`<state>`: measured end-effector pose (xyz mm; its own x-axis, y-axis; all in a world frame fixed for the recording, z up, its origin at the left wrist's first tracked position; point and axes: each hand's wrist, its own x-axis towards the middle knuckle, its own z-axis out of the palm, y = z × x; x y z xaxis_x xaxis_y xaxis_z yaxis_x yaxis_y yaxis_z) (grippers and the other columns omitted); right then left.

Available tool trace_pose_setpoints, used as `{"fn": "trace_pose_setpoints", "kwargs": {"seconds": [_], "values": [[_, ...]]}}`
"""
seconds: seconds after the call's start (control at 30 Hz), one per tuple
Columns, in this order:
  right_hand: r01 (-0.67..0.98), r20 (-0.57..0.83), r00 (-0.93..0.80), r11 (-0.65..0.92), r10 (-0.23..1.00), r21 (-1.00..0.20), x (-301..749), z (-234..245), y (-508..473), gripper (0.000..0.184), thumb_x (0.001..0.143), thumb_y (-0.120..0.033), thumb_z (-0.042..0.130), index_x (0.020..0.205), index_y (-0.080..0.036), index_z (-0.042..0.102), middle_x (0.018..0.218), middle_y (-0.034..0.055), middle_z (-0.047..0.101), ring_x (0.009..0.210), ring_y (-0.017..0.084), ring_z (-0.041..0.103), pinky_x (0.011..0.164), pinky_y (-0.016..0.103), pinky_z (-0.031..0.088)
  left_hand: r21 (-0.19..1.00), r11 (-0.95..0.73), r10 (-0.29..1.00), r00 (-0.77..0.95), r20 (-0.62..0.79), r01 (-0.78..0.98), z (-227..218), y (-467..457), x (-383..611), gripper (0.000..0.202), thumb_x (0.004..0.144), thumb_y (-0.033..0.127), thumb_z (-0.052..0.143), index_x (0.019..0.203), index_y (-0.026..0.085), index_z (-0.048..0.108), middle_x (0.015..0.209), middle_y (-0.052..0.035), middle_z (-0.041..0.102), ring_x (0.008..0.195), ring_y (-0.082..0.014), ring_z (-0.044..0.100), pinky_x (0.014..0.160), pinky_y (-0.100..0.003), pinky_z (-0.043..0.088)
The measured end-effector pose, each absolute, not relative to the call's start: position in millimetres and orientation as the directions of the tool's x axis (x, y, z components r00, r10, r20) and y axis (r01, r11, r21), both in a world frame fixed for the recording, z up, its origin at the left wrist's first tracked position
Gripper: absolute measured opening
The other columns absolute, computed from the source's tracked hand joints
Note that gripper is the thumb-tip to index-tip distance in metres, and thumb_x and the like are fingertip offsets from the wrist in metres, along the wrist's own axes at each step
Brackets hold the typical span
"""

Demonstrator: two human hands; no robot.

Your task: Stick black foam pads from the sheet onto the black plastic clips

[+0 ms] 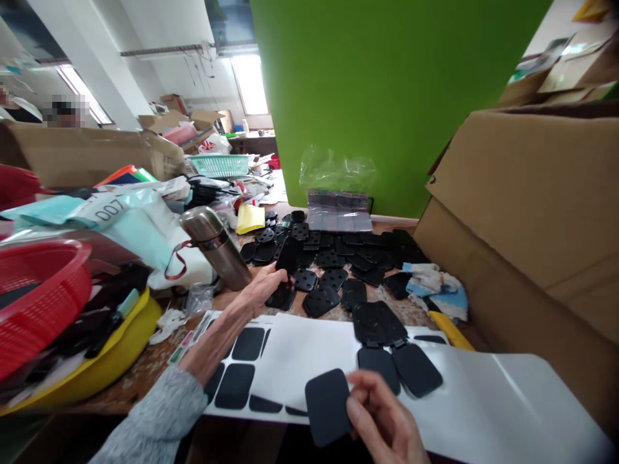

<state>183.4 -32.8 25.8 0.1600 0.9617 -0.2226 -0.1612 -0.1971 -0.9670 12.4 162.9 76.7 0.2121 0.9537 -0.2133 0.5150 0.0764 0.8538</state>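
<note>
Near, a black rounded-square sheet point(327, 407) was pinched by the right hand point(382, 415), at the near edge of a glossy white sheet point(483, 380). Farther left, a tilted flat black piece point(288, 253) was gripped, apparently firmly, by the left hand point(264, 287) among scattered black plastic pieces point(331, 259). Picking-up seemed under way; a clean lift was called for!

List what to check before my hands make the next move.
- Right hand holding the black square by its edge: ok.
- Left hand gripping the black piece firmly: cannot tell; its fingertips are partly hidden.
- White sheet free of overlapping plates: not ok; a black plate lies over it.
- Flask capped: ok.
- Loose pieces neatly stacked: not ok, scattered.
</note>
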Motion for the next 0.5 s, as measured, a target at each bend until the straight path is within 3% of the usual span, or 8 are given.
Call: {"fn": "trace_pose_setpoints", "kwargs": {"seconds": [0.07, 0.17, 0.23, 0.3, 0.4, 0.5], "values": [[-0.152, -0.224, 0.099, -0.208, 0.970, -0.966, 192.5, 32.4, -36.6, 0.033, 0.072, -0.046, 0.061, 0.095, -0.022, 0.055, 0.068, -0.0006, 0.051, 0.058, 0.013, 0.051, 0.054, 0.022, 0.044, 0.913, 0.185, 0.929, 0.238, -0.283, 0.364, 81.3, 127.0, 13.1, 0.038, 0.074, 0.026, 0.032, 0.106, 0.013, 0.049, 0.096, -0.0107, 0.063, 0.086, -0.0215, 0.061, 0.073, -0.036, 0.048], [-0.082, -0.253, 0.068, -0.248, 0.965, -0.965, 201.6, 40.6, -43.5, 0.022, 0.074, -0.042, 0.060, 0.081, -0.021, 0.056, 0.068, -0.0005, 0.049, 0.062, 0.014, 0.049, 0.059, 0.022, 0.044, 0.917, 0.397, 0.878, 0.278, -0.389, 0.030, 78.5, 76.4, 16.7, 0.035, 0.079, 0.033, 0.032, 0.097, 0.013, 0.053, 0.098, -0.0109, 0.064, 0.092, -0.0200, 0.061, 0.080, -0.034, 0.048], [-0.100, -0.292, 0.081, -0.284, 0.953, -0.954, 202.6, 44.6, -48.8, 0.021, 0.075, -0.042, 0.060, 0.078, -0.022, 0.055, 0.068, -0.0014, 0.047, 0.064, 0.013, 0.047, 0.060, 0.021, 0.043, 0.781, 0.544, 0.832, 0.315, -0.456, -0.306, 72.7, 50.4, 19.0, 0.036, 0.081, 0.041, 0.037, 0.095, 0.014, 0.056, 0.090, -0.0088, 0.065, 0.088, -0.0200, 0.062, 0.082, -0.034, 0.047], [-0.159, -0.323, 0.064, -0.310, 0.944, -0.937, 199.5, 47.0, -54.1, 0.022, 0.075, -0.043, 0.059, 0.077, -0.022, 0.054, 0.070, -0.0013, 0.048, 0.067, 0.014, 0.047, 0.062, 0.022, 0.043, 0.594, 0.606, 0.794, 0.356, -0.492, -0.529, 66.9, 31.4, 20.4, 0.039, 0.081, 0.048, 0.042, 0.096, 0.016, 0.057, 0.084, -0.0074, 0.065, 0.082, -0.0205, 0.063, 0.082, -0.036, 0.046], [-0.241, -0.318, 0.044, -0.299, 0.947, -0.924, 190.0, 46.8, -60.9, 0.023, 0.077, -0.043, 0.056, 0.077, -0.020, 0.054, 0.085, 0.0026, 0.055, 0.080, 0.017, 0.051, 0.073, 0.027, 0.044, 0.498, 0.638, 0.762, 0.389, -0.517, -0.588, 62.7, 12.2, 21.5, 0.044, 0.081, 0.052, 0.041, 0.094, 0.015, 0.059, 0.081, -0.0082, 0.066, 0.080, -0.0214, 0.063, 0.081, -0.037, 0.046], [-0.267, -0.348, 0.050, -0.324, 0.936, -0.908, 178.2, 43.2, -65.8, 0.024, 0.078, -0.042, 0.055, 0.075, -0.018, 0.054, 0.099, 0.0066, 0.055, 0.090, 0.020, 0.052, 0.079, 0.032, 0.043, 0.489, 0.671, 0.731, 0.386, -0.563, -0.557, 63.8, -0.8, 23.7, 0.046, 0.081, 0.054, 0.039, 0.090, 0.014, 0.061, 0.080, -0.0089, 0.067, 0.078, -0.0212, 0.063, 0.073, -0.033, 0.049]]}}
